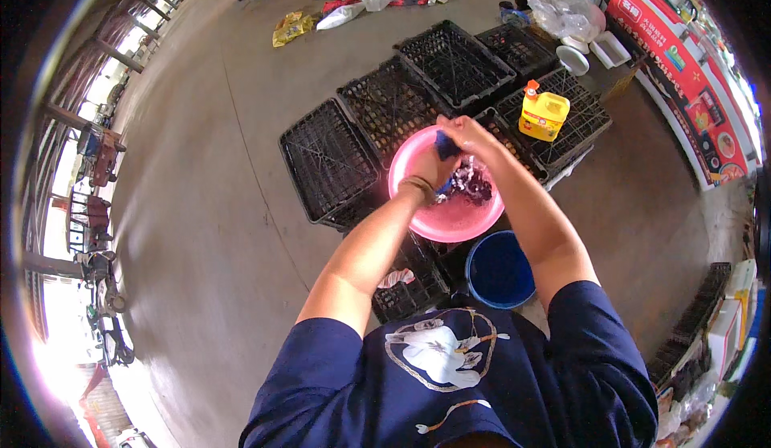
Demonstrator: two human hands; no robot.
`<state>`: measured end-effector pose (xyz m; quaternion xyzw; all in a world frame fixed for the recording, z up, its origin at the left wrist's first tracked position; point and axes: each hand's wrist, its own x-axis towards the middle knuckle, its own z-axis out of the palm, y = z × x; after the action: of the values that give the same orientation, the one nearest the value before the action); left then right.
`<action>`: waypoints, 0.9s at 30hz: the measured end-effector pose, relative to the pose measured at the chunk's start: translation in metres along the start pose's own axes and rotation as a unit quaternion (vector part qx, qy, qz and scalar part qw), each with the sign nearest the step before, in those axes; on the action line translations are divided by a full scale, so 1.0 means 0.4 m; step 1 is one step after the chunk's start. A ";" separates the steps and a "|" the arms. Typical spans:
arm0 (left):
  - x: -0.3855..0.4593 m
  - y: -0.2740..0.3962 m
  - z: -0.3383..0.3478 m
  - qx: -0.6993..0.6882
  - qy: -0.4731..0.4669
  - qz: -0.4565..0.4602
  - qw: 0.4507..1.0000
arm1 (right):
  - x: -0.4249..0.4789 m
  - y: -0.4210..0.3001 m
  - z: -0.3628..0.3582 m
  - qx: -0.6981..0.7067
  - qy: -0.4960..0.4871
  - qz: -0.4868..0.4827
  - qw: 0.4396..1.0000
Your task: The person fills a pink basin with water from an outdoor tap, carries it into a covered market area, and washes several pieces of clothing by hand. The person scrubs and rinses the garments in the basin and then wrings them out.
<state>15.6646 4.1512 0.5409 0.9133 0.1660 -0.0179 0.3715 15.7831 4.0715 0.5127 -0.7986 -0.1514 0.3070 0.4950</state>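
Observation:
A pink plastic basin [453, 222] rests on black plastic crates in front of me. Over its far part, my left hand [429, 168] and my right hand [465, 134] grip a bunched dark blue cloth [446, 145] between them. The right hand is slightly farther out and to the right of the left one. Beneath the hands, dark-and-white patterned fabric [473, 184] lies in the basin, and it looks wet. Part of the basin and its contents is hidden by my hands and forearms. A band circles my left wrist.
A yellow jug [545, 116] with an orange cap stands on a crate [572, 110] to the right. A blue bucket [500, 270] is close to my body. More black crates [330, 162] spread left and beyond. A crumpled striped item [396, 278] lies on the near crate.

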 end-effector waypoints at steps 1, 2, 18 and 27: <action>0.026 -0.077 0.004 -0.176 0.000 0.053 0.983 | -0.027 -0.049 -0.020 0.120 -0.109 0.025 0.987; 0.029 -0.073 -0.003 -0.354 -0.051 -0.055 0.932 | -0.037 -0.032 -0.040 0.202 -0.124 0.016 0.971; -0.126 0.124 -0.047 -0.779 -0.260 -0.098 0.562 | -0.155 -0.136 -0.056 0.482 -0.250 -0.133 0.830; 0.011 -0.056 0.061 -0.087 -0.035 0.014 0.996 | -0.032 -0.078 0.045 0.120 -0.067 -0.082 0.987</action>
<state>15.6640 4.1508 0.5075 0.8787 0.1416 -0.0299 0.4549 15.7639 4.0916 0.5389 -0.6960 -0.2114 0.3343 0.5993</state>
